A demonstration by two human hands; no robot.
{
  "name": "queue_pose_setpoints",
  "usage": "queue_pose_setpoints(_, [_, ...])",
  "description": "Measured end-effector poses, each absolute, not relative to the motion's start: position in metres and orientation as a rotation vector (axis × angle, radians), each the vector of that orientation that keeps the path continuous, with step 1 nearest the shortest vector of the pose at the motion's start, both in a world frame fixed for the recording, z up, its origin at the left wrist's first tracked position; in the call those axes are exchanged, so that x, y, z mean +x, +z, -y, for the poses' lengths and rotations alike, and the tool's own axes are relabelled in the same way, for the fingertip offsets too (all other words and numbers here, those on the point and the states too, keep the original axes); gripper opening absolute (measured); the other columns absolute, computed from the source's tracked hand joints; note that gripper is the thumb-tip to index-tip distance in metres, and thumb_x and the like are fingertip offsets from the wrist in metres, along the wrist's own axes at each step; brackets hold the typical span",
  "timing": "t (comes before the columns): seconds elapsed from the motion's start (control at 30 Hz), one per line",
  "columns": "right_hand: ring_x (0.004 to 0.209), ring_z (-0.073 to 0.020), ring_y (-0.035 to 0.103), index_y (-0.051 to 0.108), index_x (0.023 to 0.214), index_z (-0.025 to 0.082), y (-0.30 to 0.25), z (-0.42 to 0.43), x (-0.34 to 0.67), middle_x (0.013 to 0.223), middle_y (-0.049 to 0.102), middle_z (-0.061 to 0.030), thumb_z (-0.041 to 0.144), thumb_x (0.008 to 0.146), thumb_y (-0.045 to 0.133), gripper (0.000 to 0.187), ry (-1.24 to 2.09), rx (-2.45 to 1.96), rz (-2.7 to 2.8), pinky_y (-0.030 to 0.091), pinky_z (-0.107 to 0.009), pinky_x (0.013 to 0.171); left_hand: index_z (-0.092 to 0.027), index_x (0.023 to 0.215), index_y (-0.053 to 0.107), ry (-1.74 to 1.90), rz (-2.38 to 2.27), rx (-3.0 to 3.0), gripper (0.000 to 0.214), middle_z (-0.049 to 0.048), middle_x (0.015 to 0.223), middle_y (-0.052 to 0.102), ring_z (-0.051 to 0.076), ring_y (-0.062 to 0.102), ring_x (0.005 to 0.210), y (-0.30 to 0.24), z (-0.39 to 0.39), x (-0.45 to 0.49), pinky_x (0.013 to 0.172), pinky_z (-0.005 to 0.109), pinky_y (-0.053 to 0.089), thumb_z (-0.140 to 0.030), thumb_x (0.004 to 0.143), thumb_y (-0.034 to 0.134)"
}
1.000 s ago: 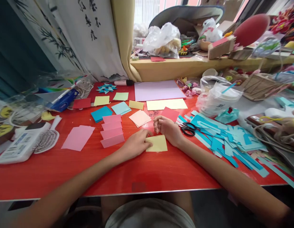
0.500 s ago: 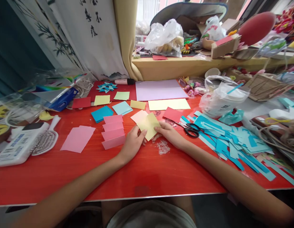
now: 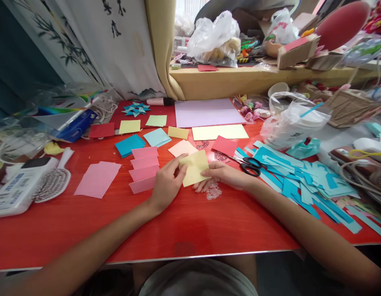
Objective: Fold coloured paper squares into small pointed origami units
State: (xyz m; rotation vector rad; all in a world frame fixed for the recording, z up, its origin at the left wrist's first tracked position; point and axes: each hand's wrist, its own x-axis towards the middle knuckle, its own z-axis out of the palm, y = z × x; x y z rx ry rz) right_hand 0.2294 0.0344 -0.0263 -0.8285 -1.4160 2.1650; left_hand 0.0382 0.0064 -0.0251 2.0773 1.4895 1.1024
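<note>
Between both hands is a yellow square of paper (image 3: 195, 168), raised a little above the red table (image 3: 178, 230). My left hand (image 3: 169, 179) pinches its left edge, thumb in front. On the right edge, my right hand (image 3: 222, 174) grips it with thumb and fingers, the lower fingers stretched beneath. Just behind the square lies a pale peach paper (image 3: 182, 147). Pink folded papers (image 3: 144, 168) stand in a row left of my left hand. Scissors (image 3: 250, 165) with black handles rest beyond my right hand, near a red paper square (image 3: 225, 145).
Cut blue paper strips (image 3: 304, 176) are heaped at the right. A plastic bag with a cup (image 3: 296, 123) stands behind them. Blue (image 3: 129, 145) and pink (image 3: 98, 179) papers lie left. A hairbrush (image 3: 54, 183) and white bottle (image 3: 22, 187) lie far left. A lilac sheet (image 3: 208, 113) lies at the back.
The yellow square has turned from a tilted, diamond-like angle to nearly level. My left hand has shifted slightly left, uncovering more of the peach paper. The camera view has moved slightly.
</note>
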Motion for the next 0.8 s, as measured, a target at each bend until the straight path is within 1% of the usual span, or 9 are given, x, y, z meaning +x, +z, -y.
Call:
queue_pose_setpoints(0.13, [0.064,-0.0143,0.069,0.061,0.097,0.008,-0.026,-0.035,0.226,0.077,0.072,-0.0120,0.020,0.085,0.052,0.019,2.054,-0.925,1.216,0.055,-0.021,0.059,-0.020,0.117,0.051,1.166,-1.517,1.914,0.031,-0.0060,0.057,0.044,0.008,0.046,0.051,-0.023,-0.004,0.037,0.049,0.019,0.037,-0.029,0.088,0.046])
queue_pose_setpoints(0.23, [0.057,-0.0124,0.067,0.063,0.090,0.008,-0.027,-0.033,0.222,0.073,0.071,-0.0123,0.023,0.085,0.053,0.019,1.928,-1.018,1.119,0.051,-0.016,0.047,-0.020,0.108,0.050,1.244,-1.491,2.049,0.022,-0.0063,0.058,0.050,0.007,0.051,0.051,-0.027,-0.004,0.036,0.049,0.018,0.039,-0.024,0.088,0.046])
queue_pose_setpoints(0.33, [0.056,-0.0110,0.066,0.065,0.087,0.008,-0.030,-0.030,0.219,0.074,0.071,-0.0112,0.025,0.085,0.054,0.020,1.840,-1.023,1.037,0.054,-0.018,0.053,-0.018,0.093,0.051,1.300,-1.339,2.591,0.010,-0.0040,0.062,0.054,0.008,0.052,0.054,-0.032,-0.006,0.033,0.049,0.018,0.038,-0.014,0.084,0.047])
queue_pose_setpoints(0.43, [0.064,-0.0125,0.067,0.065,0.090,0.010,-0.033,-0.028,0.217,0.081,0.071,-0.0099,0.025,0.085,0.053,0.020,1.773,-0.957,0.973,0.056,-0.023,0.063,-0.016,0.085,0.053,1.252,-1.231,3.007,0.007,-0.0002,0.065,0.053,0.012,0.052,0.060,-0.033,-0.007,0.031,0.050,0.021,0.039,-0.012,0.081,0.050])
queue_pose_setpoints(0.5, [0.069,-0.0141,0.068,0.066,0.090,0.011,-0.034,-0.026,0.215,0.084,0.071,-0.0098,0.024,0.085,0.053,0.019,1.755,-0.932,0.956,0.056,-0.025,0.066,-0.016,0.083,0.054,1.223,-1.238,3.072,0.005,0.0042,0.075,0.057,0.015,0.055,0.070,-0.032,-0.008,0.031,0.057,0.025,0.045,-0.014,0.079,0.053])
queue_pose_setpoints(0.57, [0.073,-0.0154,0.068,0.066,0.090,0.012,-0.033,-0.024,0.213,0.084,0.071,-0.0098,0.025,0.085,0.052,0.020,1.748,-0.931,0.947,0.055,-0.026,0.067,-0.015,0.084,0.054,1.203,-1.160,3.078,0.006,0.0097,0.092,0.061,0.020,0.059,0.087,-0.030,-0.009,0.032,0.070,0.030,0.051,-0.013,0.079,0.053])
queue_pose_setpoints(0.63, [0.077,-0.0164,0.068,0.066,0.090,0.013,-0.032,-0.022,0.211,0.084,0.071,-0.0094,0.025,0.085,0.052,0.020,1.744,-0.943,0.940,0.055,-0.027,0.068,-0.014,0.088,0.054,1.186,-1.020,3.085,0.009,0.0135,0.106,0.061,0.023,0.058,0.104,-0.030,-0.009,0.033,0.084,0.033,0.052,-0.011,0.080,0.050])
queue_pose_setpoints(0.7, [0.080,-0.0169,0.068,0.066,0.089,0.013,-0.032,-0.021,0.208,0.084,0.071,-0.0089,0.025,0.084,0.052,0.019,1.743,-0.942,0.918,0.055,-0.028,0.070,-0.013,0.091,0.054,1.174,-0.910,3.111,0.012,0.0137,0.110,0.063,0.023,0.057,0.110,-0.030,-0.009,0.034,0.089,0.033,0.051,-0.011,0.082,0.048])
queue_pose_setpoints(0.8, [0.081,-0.0172,0.067,0.065,0.087,0.013,-0.033,-0.020,0.207,0.085,0.071,-0.0093,0.025,0.085,0.051,0.019,1.754,-0.928,0.860,0.054,-0.030,0.073,-0.012,0.094,0.055,1.143,-0.873,3.160,0.013,0.0121,0.107,0.066,0.022,0.059,0.109,-0.031,-0.009,0.035,0.091,0.032,0.052,-0.012,0.082,0.048])
